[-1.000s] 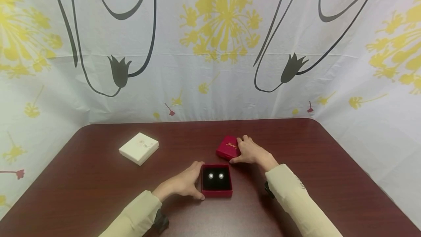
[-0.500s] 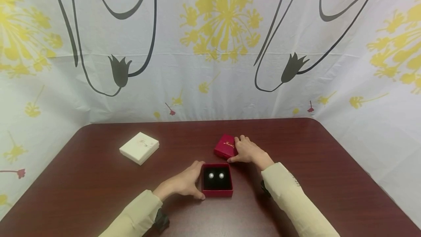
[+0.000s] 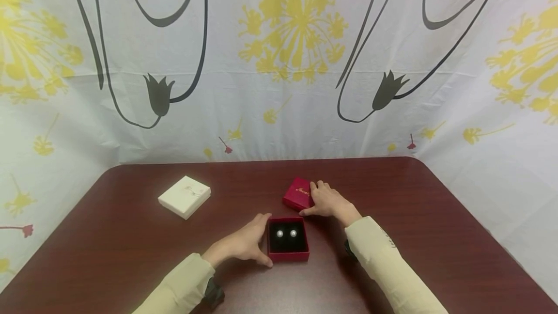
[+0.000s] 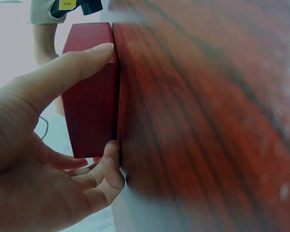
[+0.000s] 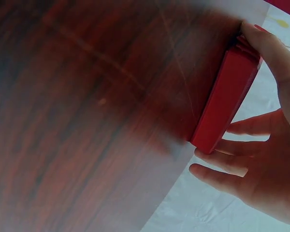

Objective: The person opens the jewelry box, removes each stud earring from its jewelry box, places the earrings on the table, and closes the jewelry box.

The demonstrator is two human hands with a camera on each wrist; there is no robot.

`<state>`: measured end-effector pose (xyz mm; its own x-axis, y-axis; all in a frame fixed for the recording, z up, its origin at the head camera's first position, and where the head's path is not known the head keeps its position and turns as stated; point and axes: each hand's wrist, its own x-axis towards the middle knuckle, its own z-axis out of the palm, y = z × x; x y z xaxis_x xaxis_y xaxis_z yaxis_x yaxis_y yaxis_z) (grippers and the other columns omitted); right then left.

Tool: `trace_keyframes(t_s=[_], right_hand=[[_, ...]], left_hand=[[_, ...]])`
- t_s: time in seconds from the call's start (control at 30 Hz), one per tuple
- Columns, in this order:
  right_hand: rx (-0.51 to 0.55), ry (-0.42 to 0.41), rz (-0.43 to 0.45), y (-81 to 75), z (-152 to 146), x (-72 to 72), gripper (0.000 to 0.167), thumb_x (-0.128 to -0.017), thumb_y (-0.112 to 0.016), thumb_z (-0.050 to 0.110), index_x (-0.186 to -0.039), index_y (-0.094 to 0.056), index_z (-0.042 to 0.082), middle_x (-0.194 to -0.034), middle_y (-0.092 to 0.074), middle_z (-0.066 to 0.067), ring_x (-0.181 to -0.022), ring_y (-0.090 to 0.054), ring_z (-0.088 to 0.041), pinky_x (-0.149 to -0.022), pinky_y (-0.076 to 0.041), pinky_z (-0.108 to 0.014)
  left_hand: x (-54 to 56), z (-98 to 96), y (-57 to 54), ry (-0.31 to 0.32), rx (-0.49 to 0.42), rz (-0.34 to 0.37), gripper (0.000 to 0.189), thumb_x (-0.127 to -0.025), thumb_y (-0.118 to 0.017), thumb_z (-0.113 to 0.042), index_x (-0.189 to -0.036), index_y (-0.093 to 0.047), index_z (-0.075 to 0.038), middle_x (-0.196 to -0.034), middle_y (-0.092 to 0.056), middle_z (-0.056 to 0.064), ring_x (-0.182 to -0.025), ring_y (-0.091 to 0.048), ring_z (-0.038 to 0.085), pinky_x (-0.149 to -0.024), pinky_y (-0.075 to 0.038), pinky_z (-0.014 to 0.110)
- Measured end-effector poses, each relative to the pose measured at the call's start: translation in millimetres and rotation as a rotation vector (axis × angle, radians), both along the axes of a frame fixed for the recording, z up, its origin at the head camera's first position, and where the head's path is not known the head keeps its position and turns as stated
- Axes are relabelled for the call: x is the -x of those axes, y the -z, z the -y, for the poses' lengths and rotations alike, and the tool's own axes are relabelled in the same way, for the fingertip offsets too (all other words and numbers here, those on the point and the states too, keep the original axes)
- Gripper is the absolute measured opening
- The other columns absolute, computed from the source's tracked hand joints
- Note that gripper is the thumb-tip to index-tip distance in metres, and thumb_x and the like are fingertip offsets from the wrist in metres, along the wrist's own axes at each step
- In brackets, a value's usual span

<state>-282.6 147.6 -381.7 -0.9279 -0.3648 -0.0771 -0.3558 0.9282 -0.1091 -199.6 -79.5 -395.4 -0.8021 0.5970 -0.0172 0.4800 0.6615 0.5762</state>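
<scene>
An uncovered red jewelry box (image 3: 288, 257) sits in front of me, with two pearl earrings (image 3: 286, 233) on its black insert. My left hand (image 3: 244, 241) holds the box from its left side; in the left wrist view the thumb lies on one red side (image 4: 92, 111) and the fingers bend at the far end. Just behind lies the red box lid (image 3: 298, 194), gold lettering up. My right hand (image 3: 329, 201) grips the lid from the right, thumb at its near corner. The right wrist view has the lid's red edge (image 5: 224, 101) between thumb and fingers.
A white box (image 3: 184, 196) with a printed flower lies on the brown table (image 3: 109, 236) at the back left. Behind the table hangs a white curtain (image 3: 270, 91) with yellow and grey flowers.
The lid has shifted slightly left and turned a little, with my right hand moving along with it. My left hand and the jewelry box stay where they were.
</scene>
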Motion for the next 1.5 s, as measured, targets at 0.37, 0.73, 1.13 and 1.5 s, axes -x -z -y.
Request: trace_keyframes(t_s=[0.37, 0.73, 1.13, 1.5], right_hand=[[0.063, -0.03, -0.039, -8.8, -2, -9.7, 0.084, -0.07, -0.07, 0.043, -0.13, -0.037, -0.006, -0.123, -0.042, -0.023, -0.108, -0.044, -0.034, -0.086, -0.044, -0.046], [0.126, -0.133, -0.192, -18.7, -7, -27.3, 0.067, -0.076, -0.067, 0.033, -0.125, -0.043, -0.006, -0.118, -0.047, -0.022, -0.106, -0.047, -0.033, -0.084, -0.046, -0.043], [0.179, -0.317, -0.364, -20.4, -9, -46.2, 0.053, -0.075, -0.069, 0.028, -0.116, -0.052, -0.002, -0.104, -0.054, -0.013, -0.091, -0.054, -0.024, -0.079, -0.049, -0.036], [0.193, -0.377, -0.298, -16.8, -9, -64.0, 0.055, -0.078, -0.066, 0.03, -0.119, -0.05, -0.002, -0.108, -0.056, -0.014, -0.097, -0.056, -0.025, -0.082, -0.048, -0.037]], left_hand=[[-2.1, 0.9, -2.6, 0.002, -0.017, 0.019, 0.104, -0.056, -0.083, -0.025, -0.133, -0.022, 0.009, -0.124, -0.036, 0.018, -0.112, -0.041, 0.027, -0.096, -0.035, 0.043], [-3.3, 1.1, -2.3, 0.014, -0.029, -0.003, 0.1, -0.056, -0.083, -0.023, -0.131, -0.025, 0.01, -0.122, -0.038, 0.018, -0.114, -0.041, 0.028, -0.096, -0.034, 0.043], [-1.5, 0.0, -1.5, 0.015, -0.032, -0.018, 0.097, -0.056, -0.083, -0.023, -0.129, -0.028, 0.009, -0.12, -0.04, 0.016, -0.113, -0.042, 0.028, -0.096, -0.035, 0.043], [-2.1, 0.2, -2.5, 0.007, -0.035, -0.005, 0.096, -0.057, -0.083, -0.021, -0.129, -0.028, 0.009, -0.121, -0.04, 0.016, -0.111, -0.043, 0.027, -0.095, -0.036, 0.044]])
